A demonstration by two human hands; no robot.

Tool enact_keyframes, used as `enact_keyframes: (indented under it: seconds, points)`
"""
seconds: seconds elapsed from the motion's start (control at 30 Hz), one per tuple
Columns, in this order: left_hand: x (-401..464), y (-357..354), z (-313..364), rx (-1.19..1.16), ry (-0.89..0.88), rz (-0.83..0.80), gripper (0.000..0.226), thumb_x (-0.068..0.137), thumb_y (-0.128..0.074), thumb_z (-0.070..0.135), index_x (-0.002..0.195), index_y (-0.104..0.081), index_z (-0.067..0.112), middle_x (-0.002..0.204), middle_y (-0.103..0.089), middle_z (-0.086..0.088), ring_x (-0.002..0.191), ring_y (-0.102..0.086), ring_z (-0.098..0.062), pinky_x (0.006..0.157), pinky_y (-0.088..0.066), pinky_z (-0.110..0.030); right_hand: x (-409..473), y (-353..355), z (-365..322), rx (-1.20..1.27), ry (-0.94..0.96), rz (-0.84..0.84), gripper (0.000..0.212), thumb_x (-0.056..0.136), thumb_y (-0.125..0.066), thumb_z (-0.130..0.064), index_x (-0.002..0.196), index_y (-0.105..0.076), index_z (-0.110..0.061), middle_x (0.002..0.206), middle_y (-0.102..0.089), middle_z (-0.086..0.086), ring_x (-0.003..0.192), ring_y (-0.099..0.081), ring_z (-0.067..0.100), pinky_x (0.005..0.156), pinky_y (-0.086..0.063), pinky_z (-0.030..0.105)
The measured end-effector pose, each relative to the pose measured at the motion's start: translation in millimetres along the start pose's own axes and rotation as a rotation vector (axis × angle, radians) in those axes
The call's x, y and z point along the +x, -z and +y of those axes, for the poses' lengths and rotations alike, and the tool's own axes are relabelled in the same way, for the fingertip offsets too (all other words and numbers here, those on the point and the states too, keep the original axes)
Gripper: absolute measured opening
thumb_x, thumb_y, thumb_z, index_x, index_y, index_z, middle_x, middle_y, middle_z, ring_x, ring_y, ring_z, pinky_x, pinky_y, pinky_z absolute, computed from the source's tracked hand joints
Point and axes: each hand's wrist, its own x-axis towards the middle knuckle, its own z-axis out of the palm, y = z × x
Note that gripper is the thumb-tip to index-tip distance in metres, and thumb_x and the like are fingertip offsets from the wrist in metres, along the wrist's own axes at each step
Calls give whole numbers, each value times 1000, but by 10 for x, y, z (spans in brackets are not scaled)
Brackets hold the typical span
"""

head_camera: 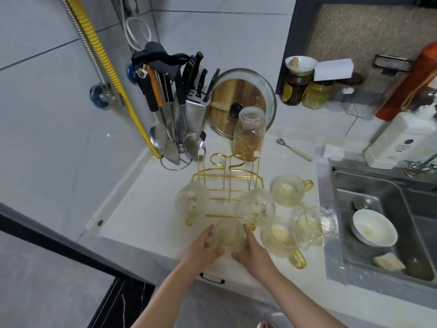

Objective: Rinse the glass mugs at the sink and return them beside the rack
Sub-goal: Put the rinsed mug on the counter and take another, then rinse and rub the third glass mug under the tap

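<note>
mugs of clear glass with yellow handles are counted: six. one glass mug [229, 236] is clasped between left hand [203, 250] and right hand [254, 253] above the white desk [146, 223], before the gold wire rack [228, 179].

White surface [146, 223] w/ gold rack [228, 183] mid, glass mugs [289, 189] around it, some inverted. Behind: jar [248, 133], pot lid [241, 100], knife block [196, 107], utensil stand [170, 138]. Spoon [294, 149] lies near the sink [378, 192] at right.
</note>
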Motion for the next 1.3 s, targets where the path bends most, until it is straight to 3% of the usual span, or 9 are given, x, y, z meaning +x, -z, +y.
enact_keyframes:
  seconds: [0.13, 0.23, 0.37, 0.47, 0.63, 0.77, 0.9, 1.17, 1.3]
  points:
    - [-5, 5, -12, -65, -11, -10, 74, 84, -69, 17, 146, -30, 28, 137, -52, -3, 106, -58, -20, 70, -47, -20, -24, -26, 26, 91, 23, 26, 89, 84, -70, -17, 151, -13, -26, 139, -52, 5, 123, -52, 19, 99, -42, 26]
    - [-82, 41, -20, -97, -35, 7, 72, 84, -69, 14, 145, -33, 27, 128, -58, -4, 100, -63, -20, 65, -47, -18, -94, -50, 31, 172, 57, 29, 89, 82, -72, -16, 151, -16, -25, 138, -48, 5, 124, -50, 19, 104, -41, 28]
    - [-345, -6, 43, -206, -89, -12, 68, 86, -67, 11, 144, -34, 25, 135, -53, -2, 100, -65, -6, 68, -49, -11, -223, -15, 121, 268, 123, 51, 88, 79, -75, -21, 146, -21, -37, 130, -46, -4, 123, -49, 15, 105, -43, 32]
    - [-523, -107, 171, -220, -165, 9, 70, 84, -70, 13, 143, -35, 29, 139, -46, 6, 113, -59, -8, 78, -52, -13, -360, 58, 206, 331, 169, 89, 83, 78, -76, -27, 134, -22, -55, 132, -45, -6, 120, -50, 12, 100, -48, 38]
    - [-695, -484, 480, -108, -345, 71, 67, 72, -75, 29, 124, -38, 50, 131, -41, 18, 123, -47, -9, 103, -44, -31, -694, 356, 420, 461, 217, 209, 81, 79, -76, -22, 140, -28, -45, 139, -40, -13, 119, -53, 12, 86, -54, 25]
    - [-747, -1039, 823, -62, -441, 20, 67, 78, -76, 17, 125, -38, 45, 128, -40, 21, 117, -48, -1, 91, -46, -13, -974, 869, 724, 463, 236, 302, 81, 79, -76, -24, 144, -30, -39, 138, -45, -17, 113, -56, 4, 79, -54, 18]
    - [-796, -1819, 1131, -59, -496, -60, 66, 75, -78, 24, 125, -42, 49, 131, -46, 10, 114, -55, -10, 96, -50, -28, -1319, 1489, 1232, 467, 234, 413, 80, 78, -77, -28, 143, -32, -39, 133, -51, -20, 109, -58, 1, 77, -55, 22]
    - [-1047, -3541, 1702, -50, -510, -208, 61, 81, -73, 23, 133, -43, 36, 129, -53, 7, 111, -58, -6, 91, -49, -20, -2101, 2625, 2359, 511, 186, 606, 70, 76, -78, -31, 135, -40, -32, 116, -57, -24, 103, -59, 0, 70, -51, 16]
    - [-1172, -4232, 1879, -72, -485, -268, 56, 79, -74, 23, 124, -44, 38, 122, -55, 12, 106, -59, -1, 87, -49, -17, -2414, 3018, 2845, 502, 144, 664, 60, 76, -78, -31, 122, -42, -46, 118, -55, -24, 99, -60, 1, 81, -54, 26]
